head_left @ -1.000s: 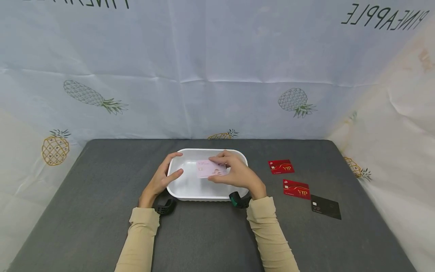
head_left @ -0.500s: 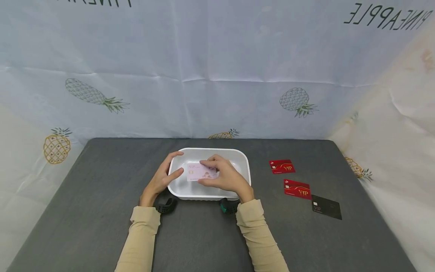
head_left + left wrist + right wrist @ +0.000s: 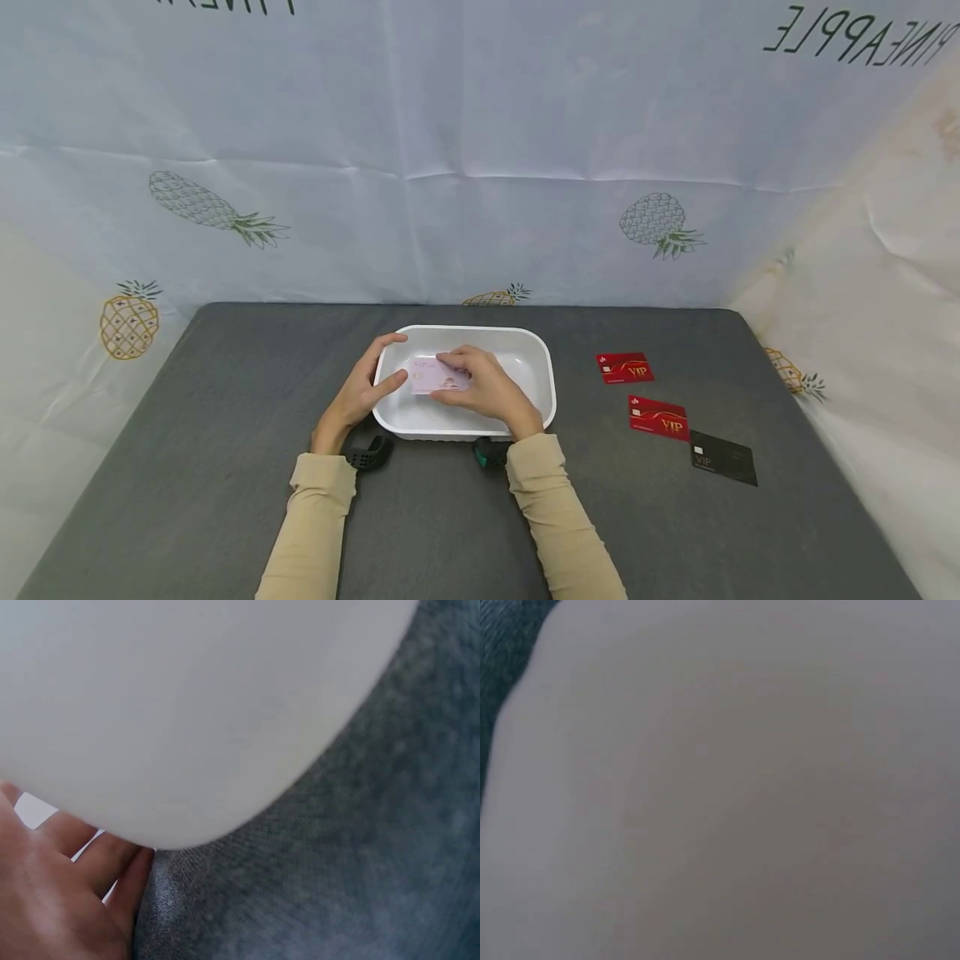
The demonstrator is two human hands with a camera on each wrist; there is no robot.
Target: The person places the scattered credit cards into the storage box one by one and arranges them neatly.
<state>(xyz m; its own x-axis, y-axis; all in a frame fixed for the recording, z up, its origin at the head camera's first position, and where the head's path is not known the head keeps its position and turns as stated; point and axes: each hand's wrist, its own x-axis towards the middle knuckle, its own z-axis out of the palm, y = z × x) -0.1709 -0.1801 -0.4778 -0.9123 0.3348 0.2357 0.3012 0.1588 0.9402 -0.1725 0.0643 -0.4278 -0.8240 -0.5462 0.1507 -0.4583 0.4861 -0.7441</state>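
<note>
A white tray [image 3: 528, 367] with rounded corners sits on the dark grey table. My left hand [image 3: 356, 400] holds its left end, the thumb over the rim and the fingers spread along the outer side. In the left wrist view, fingers of the left hand [image 3: 67, 877] lie against the pale tray wall [image 3: 187, 727]. Between thumb and fingertips, my right hand [image 3: 491, 387] pinches the right end of a pink VIP card [image 3: 429, 377], low inside the tray. Blurred white tray wall [image 3: 705, 787] fills nearly all of the right wrist view, hiding the hand and card there.
To the tray's right lie a red VIP card [image 3: 626, 368], a second red VIP card [image 3: 657, 417] nearer me, and a black VIP card [image 3: 724, 458] at its corner. A pineapple-print cloth [image 3: 450, 233] hangs behind the table [image 3: 247, 467].
My right hand has carried the pink card leftward within the tray, toward the left hand. The left hand keeps its hold on the tray's end. The red and black cards lie as before.
</note>
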